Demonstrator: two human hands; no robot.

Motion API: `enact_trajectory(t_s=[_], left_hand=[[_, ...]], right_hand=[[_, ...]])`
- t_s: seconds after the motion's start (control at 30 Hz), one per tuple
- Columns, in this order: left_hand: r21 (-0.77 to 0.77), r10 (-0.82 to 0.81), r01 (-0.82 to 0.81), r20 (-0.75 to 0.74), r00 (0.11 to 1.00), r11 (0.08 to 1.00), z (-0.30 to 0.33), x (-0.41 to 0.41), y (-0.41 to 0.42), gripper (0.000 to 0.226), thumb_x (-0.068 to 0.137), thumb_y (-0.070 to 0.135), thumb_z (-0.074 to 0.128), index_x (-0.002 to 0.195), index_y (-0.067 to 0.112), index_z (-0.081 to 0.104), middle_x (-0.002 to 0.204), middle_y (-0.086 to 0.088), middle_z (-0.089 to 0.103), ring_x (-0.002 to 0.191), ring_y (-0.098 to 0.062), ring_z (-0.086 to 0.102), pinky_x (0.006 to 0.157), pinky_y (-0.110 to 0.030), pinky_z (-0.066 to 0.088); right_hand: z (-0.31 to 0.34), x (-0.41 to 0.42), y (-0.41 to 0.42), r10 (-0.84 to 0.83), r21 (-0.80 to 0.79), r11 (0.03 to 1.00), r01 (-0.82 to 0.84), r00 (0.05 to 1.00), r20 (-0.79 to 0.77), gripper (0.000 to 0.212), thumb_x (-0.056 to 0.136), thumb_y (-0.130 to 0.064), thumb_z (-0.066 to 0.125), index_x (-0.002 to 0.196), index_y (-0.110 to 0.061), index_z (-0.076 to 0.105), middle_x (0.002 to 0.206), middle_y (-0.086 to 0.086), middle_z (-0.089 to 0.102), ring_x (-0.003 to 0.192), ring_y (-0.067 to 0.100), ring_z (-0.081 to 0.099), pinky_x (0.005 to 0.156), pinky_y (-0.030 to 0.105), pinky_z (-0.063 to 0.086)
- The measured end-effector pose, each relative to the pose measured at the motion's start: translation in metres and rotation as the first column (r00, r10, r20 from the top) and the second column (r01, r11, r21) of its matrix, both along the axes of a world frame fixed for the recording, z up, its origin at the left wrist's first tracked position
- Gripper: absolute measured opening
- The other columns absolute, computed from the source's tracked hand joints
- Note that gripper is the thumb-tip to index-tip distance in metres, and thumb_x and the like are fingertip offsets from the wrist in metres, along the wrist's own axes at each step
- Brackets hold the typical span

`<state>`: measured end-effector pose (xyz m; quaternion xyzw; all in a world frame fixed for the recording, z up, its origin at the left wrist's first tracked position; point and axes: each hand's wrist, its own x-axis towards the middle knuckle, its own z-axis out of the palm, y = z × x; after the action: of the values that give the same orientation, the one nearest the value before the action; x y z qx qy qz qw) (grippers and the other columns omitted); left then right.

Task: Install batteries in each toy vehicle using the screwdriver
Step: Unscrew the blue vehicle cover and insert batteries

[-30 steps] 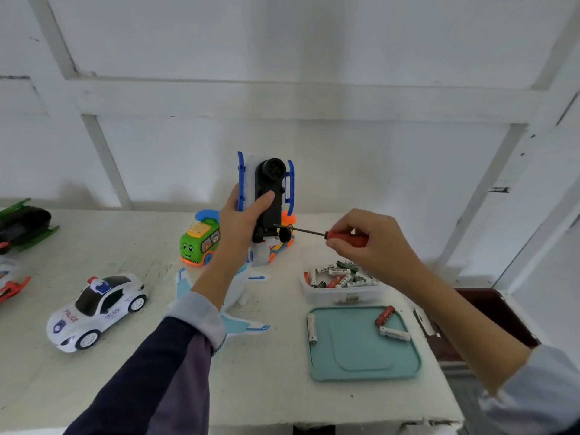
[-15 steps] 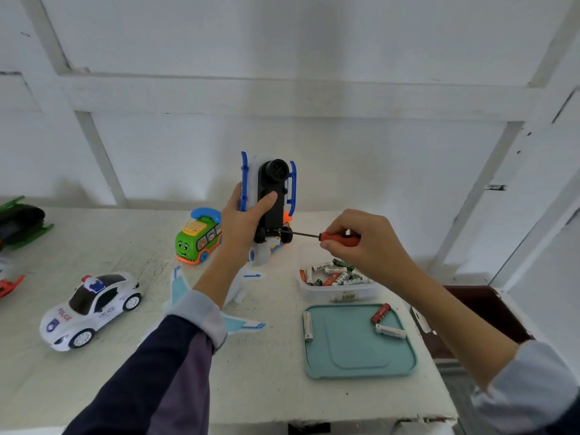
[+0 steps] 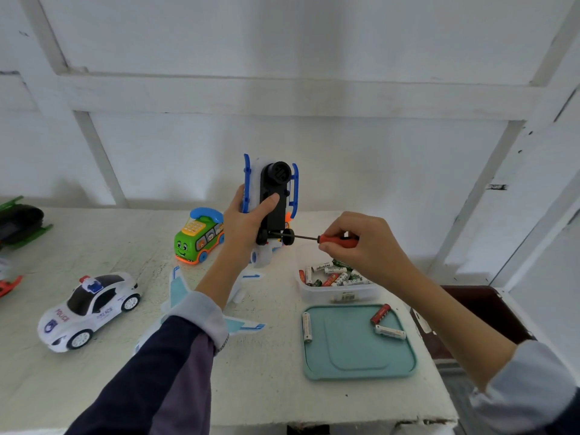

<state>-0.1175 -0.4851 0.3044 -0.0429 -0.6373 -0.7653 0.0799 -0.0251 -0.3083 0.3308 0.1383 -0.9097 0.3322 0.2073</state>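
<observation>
My left hand (image 3: 243,227) holds a white and blue toy vehicle (image 3: 272,196) upright above the table, its black underside facing me and my thumb pressed on it. My right hand (image 3: 361,246) grips a red-handled screwdriver (image 3: 337,240) held level, its thin shaft reaching left to the underside near the small black wheels. Below sit a clear tub of batteries (image 3: 335,279) and a teal tray (image 3: 357,343) with three loose batteries on it.
On the white table stand a green toy bus (image 3: 197,241), a white police car (image 3: 89,309) and a white and blue toy plane (image 3: 179,290) partly under my left arm. A green and black toy (image 3: 18,222) lies at the far left. A dark brown box (image 3: 480,315) sits at the right.
Both hands and the toy hold nearly the same pose; the screwdriver stays at the underside. The view has shifted slightly.
</observation>
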Motion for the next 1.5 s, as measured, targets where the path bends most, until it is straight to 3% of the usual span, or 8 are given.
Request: enact_trajectory(t_s=[0.3, 0.53, 0.8, 1.0, 1.1, 1.27, 1.4, 1.5], left_hand=[[-0.017, -0.009, 0.008, -0.011, 1.000, 1.000, -0.008, -0.002, 0.002, 0.051, 0.082, 0.018, 0.073, 0.129, 0.017, 0.054, 0.105, -0.005, 0.067, 0.086, -0.013, 0.068, 0.061, -0.017, 0.055], [-0.123, 0.063, -0.075, -0.101, 0.993, 0.990, -0.011, 0.000, 0.007, 0.050, 0.055, 0.052, 0.077, 0.098, 0.053, 0.051, 0.091, 0.014, 0.065, 0.086, -0.015, 0.068, 0.070, -0.028, 0.058], [-0.143, 0.145, -0.161, -0.115, 0.983, 0.977, -0.019, -0.007, 0.007, 0.082, 0.057, 0.062, 0.075, 0.127, 0.029, 0.050, 0.112, -0.009, 0.062, 0.095, -0.023, 0.067, 0.077, -0.041, 0.059], [-0.128, 0.196, -0.205, -0.081, 0.977, 0.970, -0.019, -0.009, 0.004, 0.098, 0.050, 0.072, 0.074, 0.132, 0.029, 0.043, 0.119, -0.010, 0.056, 0.104, -0.027, 0.062, 0.082, -0.047, 0.057], [-0.077, 0.184, -0.191, -0.087, 0.979, 0.979, -0.020, -0.009, 0.003, 0.085, 0.063, 0.053, 0.079, 0.134, 0.024, 0.043, 0.118, -0.009, 0.057, 0.102, -0.022, 0.063, 0.083, -0.041, 0.058], [-0.013, 0.185, -0.187, -0.094, 0.978, 0.982, -0.020, -0.018, -0.001, 0.050, 0.083, 0.021, 0.073, 0.123, 0.022, 0.044, 0.101, 0.007, 0.061, 0.085, -0.003, 0.064, 0.067, -0.017, 0.056], [-0.019, 0.169, -0.172, -0.110, 0.980, 0.985, -0.017, -0.020, 0.001, 0.056, 0.083, 0.023, 0.073, 0.130, 0.017, 0.045, 0.105, 0.001, 0.061, 0.090, -0.010, 0.065, 0.065, -0.016, 0.055], [-0.003, 0.174, -0.175, -0.110, 0.979, 0.984, -0.017, -0.022, 0.002, 0.060, 0.082, 0.022, 0.073, 0.134, 0.014, 0.044, 0.109, -0.002, 0.062, 0.093, -0.014, 0.065, 0.065, -0.014, 0.054]], right_hand=[[0.004, 0.002, -0.001, -0.065, 0.077, 0.995, 0.062, 0.997, 0.029, 0.007, 0.079, -0.021, 0.071, 0.078, -0.014, 0.070, 0.075, -0.008, 0.063, 0.072, 0.010, 0.058, 0.066, 0.026, 0.049], [0.010, 0.008, -0.014, -0.157, 0.122, 0.980, 0.156, 0.988, -0.001, 0.013, 0.081, -0.022, 0.067, 0.083, -0.010, 0.074, 0.079, 0.000, 0.061, 0.073, 0.017, 0.056, 0.066, 0.029, 0.046], [0.018, 0.008, -0.019, -0.078, -0.341, 0.933, 0.118, 0.989, 0.128, 0.025, 0.083, -0.003, 0.064, 0.094, -0.020, 0.050, 0.100, 0.006, 0.053, 0.060, -0.001, 0.057, 0.054, 0.010, 0.044], [0.018, 0.004, -0.015, -0.026, -0.389, 0.917, 0.083, 0.988, 0.149, 0.014, 0.095, -0.009, 0.050, 0.104, -0.012, 0.039, 0.069, -0.004, 0.059, 0.055, -0.002, 0.060, 0.051, 0.016, 0.043], [0.010, 0.001, -0.015, -0.047, -0.303, 0.950, 0.082, 0.992, 0.120, 0.016, 0.097, -0.024, 0.045, 0.105, -0.012, 0.039, 0.069, -0.014, 0.063, 0.065, 0.004, 0.066, 0.051, 0.022, 0.041], [0.005, 0.000, -0.013, 0.002, -0.250, 0.968, 0.022, 0.995, 0.097, 0.027, 0.094, -0.008, 0.049, 0.106, -0.021, 0.029, 0.089, 0.002, 0.043, 0.068, 0.008, 0.051, 0.056, 0.016, 0.042], [0.005, -0.006, -0.014, -0.017, -0.256, 0.966, 0.038, 0.996, 0.082, 0.017, 0.095, -0.028, 0.046, 0.105, -0.020, 0.035, 0.075, 0.002, 0.046, 0.081, 0.018, 0.067, 0.053, 0.018, 0.038], [0.006, -0.002, -0.011, 0.037, -0.284, 0.959, -0.015, 0.997, 0.071, 0.033, 0.091, -0.013, 0.057, 0.108, -0.023, 0.030, 0.091, 0.001, 0.047, 0.064, 0.003, 0.055, 0.057, 0.014, 0.042]])
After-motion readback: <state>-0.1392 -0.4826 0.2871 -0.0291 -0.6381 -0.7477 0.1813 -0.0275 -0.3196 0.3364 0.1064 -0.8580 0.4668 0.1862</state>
